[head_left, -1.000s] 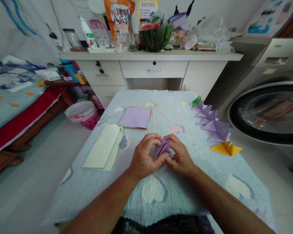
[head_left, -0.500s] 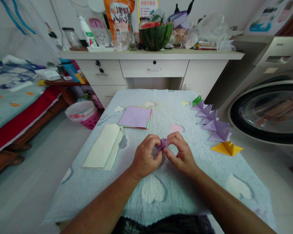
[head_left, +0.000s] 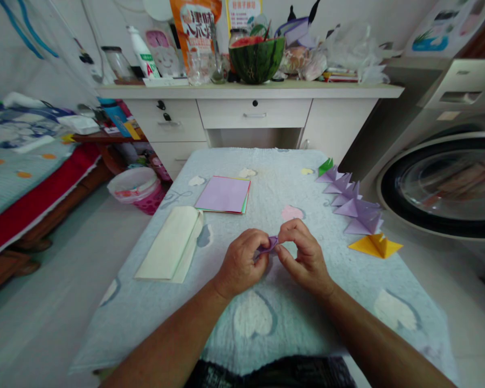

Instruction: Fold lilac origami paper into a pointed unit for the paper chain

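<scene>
A small folded piece of purple paper (head_left: 271, 244) is held between my two hands above the middle of the table. My left hand (head_left: 243, 261) pinches its left side between thumb and fingers, which partly hide it. On the other side, the thumb and forefinger of my right hand (head_left: 303, 255) grip its right tip. Beyond my left hand lies a stack of square coloured paper (head_left: 224, 194), purple on top. To the right stands a row of folded purple paper pieces (head_left: 354, 206), with a green folded piece (head_left: 325, 166) at the far end and an orange one (head_left: 375, 246) at the near end.
A folded pale cream sheet (head_left: 170, 245) lies on the left of the cloth-covered table (head_left: 242, 318). Behind the table is a white cabinet (head_left: 254, 113) with a cut watermelon (head_left: 257, 60) on top. A washing machine (head_left: 448, 183) stands right, a pink bin (head_left: 139, 188) left.
The purple paper has turned slightly and now looks narrower between my fingers. My left fingers have dipped a little, and my right hand has shifted slightly to the right.
</scene>
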Available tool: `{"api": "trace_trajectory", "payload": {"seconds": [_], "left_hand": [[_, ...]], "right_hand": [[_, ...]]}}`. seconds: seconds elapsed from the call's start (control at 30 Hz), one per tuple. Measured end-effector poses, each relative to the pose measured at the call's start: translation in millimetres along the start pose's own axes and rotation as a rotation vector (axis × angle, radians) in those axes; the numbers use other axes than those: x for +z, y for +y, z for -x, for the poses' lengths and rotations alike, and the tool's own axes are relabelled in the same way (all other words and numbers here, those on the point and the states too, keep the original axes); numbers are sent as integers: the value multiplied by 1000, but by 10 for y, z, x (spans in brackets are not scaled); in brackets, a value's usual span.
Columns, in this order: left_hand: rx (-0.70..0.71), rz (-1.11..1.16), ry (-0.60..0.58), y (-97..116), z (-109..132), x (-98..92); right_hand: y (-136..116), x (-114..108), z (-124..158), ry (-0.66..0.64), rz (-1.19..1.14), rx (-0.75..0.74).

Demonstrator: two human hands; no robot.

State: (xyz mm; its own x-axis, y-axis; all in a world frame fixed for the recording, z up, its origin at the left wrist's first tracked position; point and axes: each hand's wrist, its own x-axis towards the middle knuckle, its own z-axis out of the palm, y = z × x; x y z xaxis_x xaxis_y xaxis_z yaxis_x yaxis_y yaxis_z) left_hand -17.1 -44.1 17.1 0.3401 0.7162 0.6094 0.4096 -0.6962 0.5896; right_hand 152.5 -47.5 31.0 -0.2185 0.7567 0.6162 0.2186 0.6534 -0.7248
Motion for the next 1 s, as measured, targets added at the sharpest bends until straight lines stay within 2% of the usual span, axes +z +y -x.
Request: {"api": "trace_trajectory", "payload": {"seconds": [0.53, 0.7, 0.83, 1.0], "left_hand": [[-67, -12, -15, -24, 19, -8], [-116, 46, -19, 5, -1, -26], [-136, 92, -47, 28, -11, -45], [-194, 153, -92, 42, 5, -46]], "right_hand": [[-2, -22, -14, 11, -16, -5], [-10, -58, -22, 23, -70, 58], [7, -94, -42, -36, -82, 120], [-3, -106, -71, -79, -61, 127]]}}
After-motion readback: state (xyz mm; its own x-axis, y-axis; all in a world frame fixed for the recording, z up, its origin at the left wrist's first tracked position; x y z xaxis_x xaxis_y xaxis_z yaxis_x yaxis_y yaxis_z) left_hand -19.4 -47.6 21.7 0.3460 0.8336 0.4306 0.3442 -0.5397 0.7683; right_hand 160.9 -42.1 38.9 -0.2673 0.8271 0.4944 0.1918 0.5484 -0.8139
